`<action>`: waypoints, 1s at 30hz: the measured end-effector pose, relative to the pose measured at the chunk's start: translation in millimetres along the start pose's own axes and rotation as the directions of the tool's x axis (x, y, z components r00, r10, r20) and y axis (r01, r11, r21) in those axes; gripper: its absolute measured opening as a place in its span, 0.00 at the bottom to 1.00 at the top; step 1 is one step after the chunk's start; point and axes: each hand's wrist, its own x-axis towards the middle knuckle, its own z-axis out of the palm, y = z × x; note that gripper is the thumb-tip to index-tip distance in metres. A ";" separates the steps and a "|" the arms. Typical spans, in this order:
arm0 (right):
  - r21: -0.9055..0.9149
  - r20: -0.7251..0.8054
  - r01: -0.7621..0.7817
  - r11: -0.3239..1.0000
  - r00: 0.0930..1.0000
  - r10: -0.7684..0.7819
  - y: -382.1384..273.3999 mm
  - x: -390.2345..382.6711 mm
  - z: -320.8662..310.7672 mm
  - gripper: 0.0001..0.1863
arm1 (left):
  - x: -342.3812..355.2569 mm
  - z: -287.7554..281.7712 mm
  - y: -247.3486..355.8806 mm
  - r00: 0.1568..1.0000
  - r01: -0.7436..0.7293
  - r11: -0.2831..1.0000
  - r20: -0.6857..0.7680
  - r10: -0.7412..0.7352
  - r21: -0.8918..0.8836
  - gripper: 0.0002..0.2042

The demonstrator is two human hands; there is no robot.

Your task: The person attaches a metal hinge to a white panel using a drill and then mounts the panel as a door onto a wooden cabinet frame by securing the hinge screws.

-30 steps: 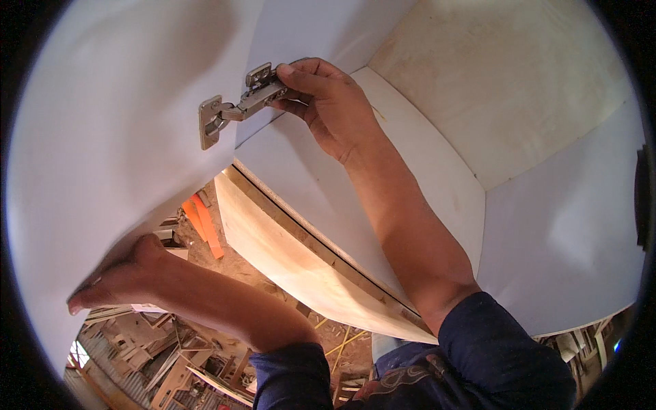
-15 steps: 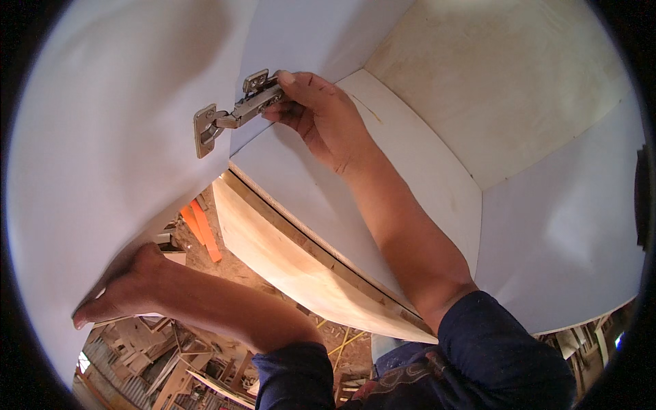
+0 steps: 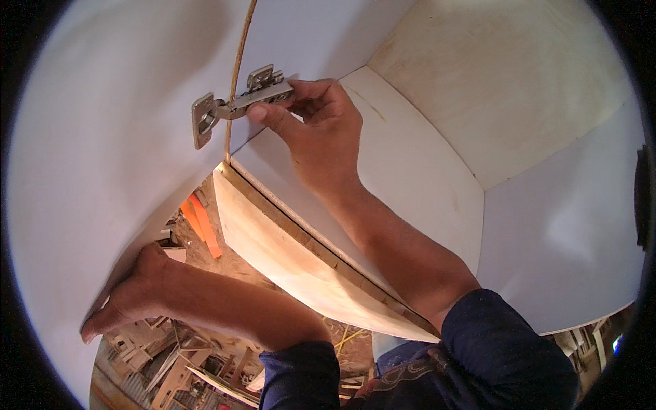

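A metal concealed hinge (image 3: pixel 254 100) spans the joint between a white cabinet door (image 3: pixel 102 157) and the white side panel (image 3: pixel 301 41). Its cup plate sits against the door, and its mounting plate lies by the side panel. My right hand (image 3: pixel 318 123) pinches the hinge arm, thumb on the lower side and fingers at the far end. At the lower left, my left hand (image 3: pixel 130 294) grips the door by its edge; most of its fingers are hidden behind the panel. A thin brown strip of edge shows between door and side panel behind the hinge.
A pale wooden drawer front or rail (image 3: pixel 294 253) runs below the white cabinet shelf (image 3: pixel 410 157). Farther in stands a bare plywood panel (image 3: pixel 506 89). Wood scraps (image 3: pixel 184 369) and orange strips (image 3: pixel 203 225) lie on the floor below.
My right thumb has moved from the top of the hinge arm to its lower side. A brown edge strip has come into sight between door and side panel. My left hand has shifted slightly.
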 end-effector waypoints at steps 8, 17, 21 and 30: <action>-0.282 0.098 0.296 0.913 0.955 -0.279 6.6 9.1 -9.2 0.32 | 2.0 -3.3 1.5 0.997 -0.008 1.000 0.072 0.008 -0.002 0.51; -0.460 0.192 0.295 0.838 0.954 -0.231 -14.2 12.2 -13.2 0.27 | 6.2 -4.5 -0.1 0.997 -0.022 1.000 0.072 0.022 0.004 0.50; -0.348 0.149 0.275 0.896 0.960 -0.236 -2.2 10.0 -8.4 0.29 | 0.6 1.9 2.6 0.999 0.025 1.000 0.035 -0.025 -0.008 0.50; -0.096 0.033 0.111 0.989 0.994 -0.108 6.8 2.0 -4.6 0.29 | 4.3 -3.6 2.4 0.997 0.008 1.000 0.075 -0.008 -0.004 0.53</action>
